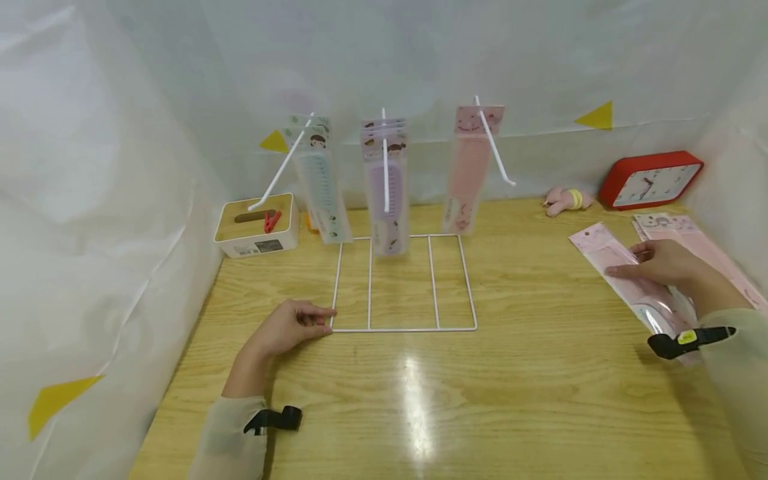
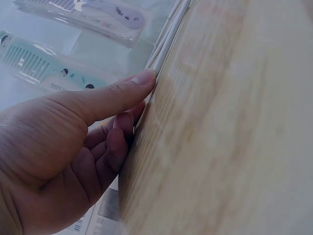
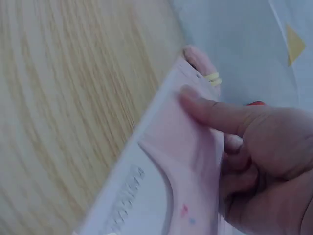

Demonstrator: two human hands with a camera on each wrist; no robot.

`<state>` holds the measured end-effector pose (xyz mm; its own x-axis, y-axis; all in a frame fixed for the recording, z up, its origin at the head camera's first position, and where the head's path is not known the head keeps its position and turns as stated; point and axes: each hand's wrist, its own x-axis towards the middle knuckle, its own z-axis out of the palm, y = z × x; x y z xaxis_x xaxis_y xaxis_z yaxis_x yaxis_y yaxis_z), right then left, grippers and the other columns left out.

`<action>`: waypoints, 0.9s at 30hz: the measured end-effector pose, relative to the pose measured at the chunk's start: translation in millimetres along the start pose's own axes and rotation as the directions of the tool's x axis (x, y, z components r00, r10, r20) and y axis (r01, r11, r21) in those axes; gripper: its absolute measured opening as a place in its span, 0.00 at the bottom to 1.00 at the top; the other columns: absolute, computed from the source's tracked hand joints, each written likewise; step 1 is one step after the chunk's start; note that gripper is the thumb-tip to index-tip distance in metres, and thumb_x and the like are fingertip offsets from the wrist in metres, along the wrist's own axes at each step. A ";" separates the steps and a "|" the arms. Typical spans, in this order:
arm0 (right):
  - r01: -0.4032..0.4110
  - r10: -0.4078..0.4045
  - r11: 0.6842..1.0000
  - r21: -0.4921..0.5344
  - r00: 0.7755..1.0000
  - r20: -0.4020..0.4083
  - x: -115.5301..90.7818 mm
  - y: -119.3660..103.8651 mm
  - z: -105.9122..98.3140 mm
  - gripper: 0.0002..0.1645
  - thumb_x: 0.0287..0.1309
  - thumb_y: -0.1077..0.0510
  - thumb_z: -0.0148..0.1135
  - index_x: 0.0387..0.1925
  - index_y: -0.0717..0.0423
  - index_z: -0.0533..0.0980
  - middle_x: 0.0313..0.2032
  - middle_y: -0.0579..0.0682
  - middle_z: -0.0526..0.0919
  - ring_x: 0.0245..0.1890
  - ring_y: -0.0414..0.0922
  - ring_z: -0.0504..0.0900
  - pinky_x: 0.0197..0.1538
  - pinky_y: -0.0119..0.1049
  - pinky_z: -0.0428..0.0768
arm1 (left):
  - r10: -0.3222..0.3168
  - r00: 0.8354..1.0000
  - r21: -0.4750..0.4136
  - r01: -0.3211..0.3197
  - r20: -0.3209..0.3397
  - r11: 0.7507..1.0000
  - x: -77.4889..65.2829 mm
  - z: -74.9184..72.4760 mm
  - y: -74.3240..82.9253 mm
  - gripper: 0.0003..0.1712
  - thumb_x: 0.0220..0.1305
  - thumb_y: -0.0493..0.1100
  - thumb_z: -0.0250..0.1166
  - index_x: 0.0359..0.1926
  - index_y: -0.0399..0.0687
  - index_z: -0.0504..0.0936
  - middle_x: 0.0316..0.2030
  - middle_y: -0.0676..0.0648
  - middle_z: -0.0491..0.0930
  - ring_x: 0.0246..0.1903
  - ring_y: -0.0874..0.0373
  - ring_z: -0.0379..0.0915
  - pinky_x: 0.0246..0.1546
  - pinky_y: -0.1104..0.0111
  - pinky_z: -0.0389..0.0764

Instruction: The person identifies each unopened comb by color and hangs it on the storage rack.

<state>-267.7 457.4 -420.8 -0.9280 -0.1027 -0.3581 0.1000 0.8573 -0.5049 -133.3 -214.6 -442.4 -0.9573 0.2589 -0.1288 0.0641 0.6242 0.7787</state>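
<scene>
My left hand (image 1: 291,328) pinches the near left corner of a white wire display rack (image 1: 405,330), thumb on top of the wire in the left wrist view. With thumb and fingers, my right hand (image 1: 675,267) holds a pink comb in a clear packet (image 1: 600,250), tilted over the right of the table. On the rack's left prong hang green packaged combs (image 1: 321,190). Several purple packaged combs (image 1: 390,193) hang on the middle prong, and a pink packaged comb (image 1: 468,167) on the right one.
More pink packets (image 1: 708,243) lie at the right, partly behind my right hand. A red clock (image 1: 654,180) and a pink plush toy (image 1: 567,200) stand at the back right. A tissue box (image 1: 258,243) with a red clip (image 1: 272,221) sits back left. White sheeting surrounds the wooden table (image 1: 516,387).
</scene>
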 end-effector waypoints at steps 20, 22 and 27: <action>0.418 -0.275 0.771 0.479 0.899 -0.342 -54.3 -55.2 6.4 0.10 0.67 0.66 0.60 0.42 0.49 0.82 0.20 0.41 0.75 0.20 0.39 0.69 0.22 0.36 0.66 | -0.016 1.000 -0.021 0.016 0.005 1.000 -2.0 -1.3 3.1 0.17 0.59 0.42 0.74 0.50 0.44 0.88 0.33 0.48 0.85 0.28 0.63 0.71 0.29 0.73 0.74; 0.510 -0.367 0.759 0.406 0.849 -0.381 -64.3 -66.9 6.5 0.09 0.66 0.70 0.59 0.42 0.57 0.81 0.19 0.43 0.75 0.19 0.41 0.70 0.21 0.37 0.66 | -0.014 1.000 -0.027 0.014 0.008 1.000 -2.1 -0.8 2.9 0.17 0.59 0.42 0.74 0.50 0.44 0.88 0.34 0.47 0.85 0.28 0.63 0.71 0.29 0.73 0.74; 0.658 -0.523 0.696 0.286 0.738 -0.426 -93.2 -106.1 8.8 0.09 0.60 0.77 0.59 0.38 0.67 0.81 0.19 0.44 0.79 0.18 0.40 0.74 0.21 0.36 0.67 | -0.012 1.000 -0.014 0.013 0.013 1.000 -1.2 -0.1 0.7 0.17 0.60 0.43 0.73 0.51 0.45 0.88 0.33 0.47 0.84 0.28 0.62 0.71 0.28 0.73 0.74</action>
<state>-188.6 371.5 -340.8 -0.8904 -0.3091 0.3342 -0.4384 0.3850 -0.8121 -132.1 -214.6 -441.6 -0.9541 0.2611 -0.1467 0.0481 0.6171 0.7854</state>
